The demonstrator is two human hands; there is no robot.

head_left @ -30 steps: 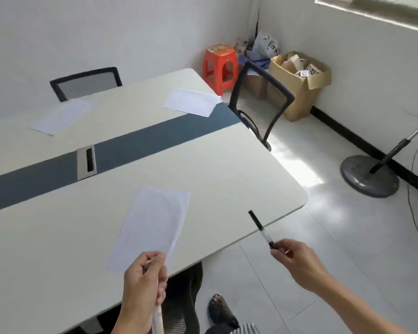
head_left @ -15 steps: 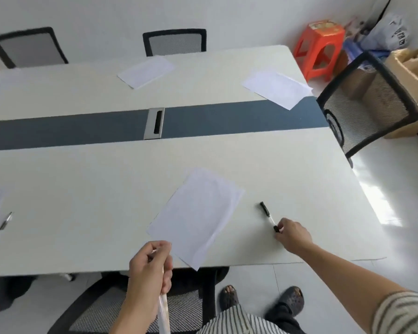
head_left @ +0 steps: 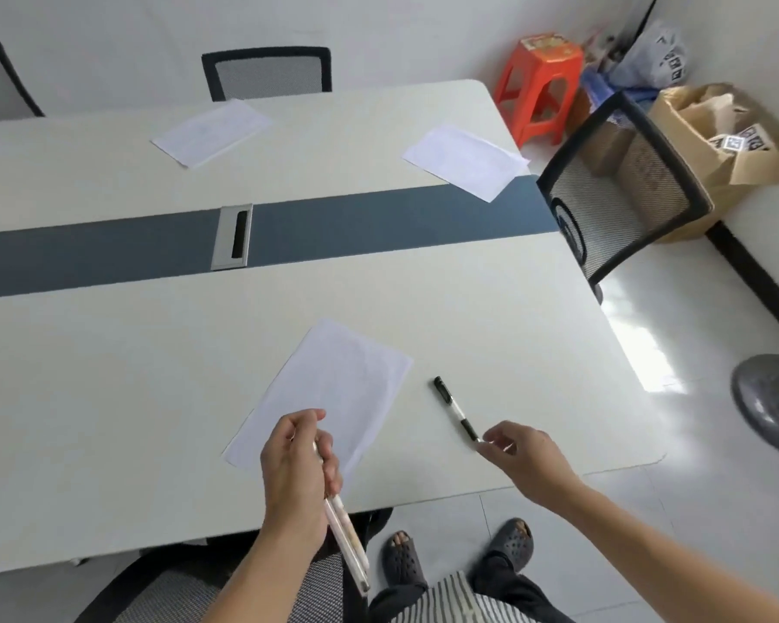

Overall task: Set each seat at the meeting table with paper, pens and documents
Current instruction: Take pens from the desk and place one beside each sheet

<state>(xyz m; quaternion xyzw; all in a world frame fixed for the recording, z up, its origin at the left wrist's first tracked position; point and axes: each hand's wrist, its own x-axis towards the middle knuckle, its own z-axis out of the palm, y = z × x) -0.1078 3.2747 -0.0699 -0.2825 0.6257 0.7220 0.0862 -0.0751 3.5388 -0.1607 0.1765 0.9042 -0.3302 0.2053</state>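
Left grip clamps a bundle of pale plastic pens, tips hidden; right grip, fingers apart, beside black-and-clear pen; contact unclear.

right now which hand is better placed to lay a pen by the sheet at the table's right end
Probably the right hand: it looks empty, beside the laid pen, and nearer that sheet. The left hand grips the spare pens and can pass one over.

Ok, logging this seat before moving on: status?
Left hand grips spare pens. Right hand open at the black pen's near end. Pen lies flat on table, right of the paper, not touching it. Nothing blocking.
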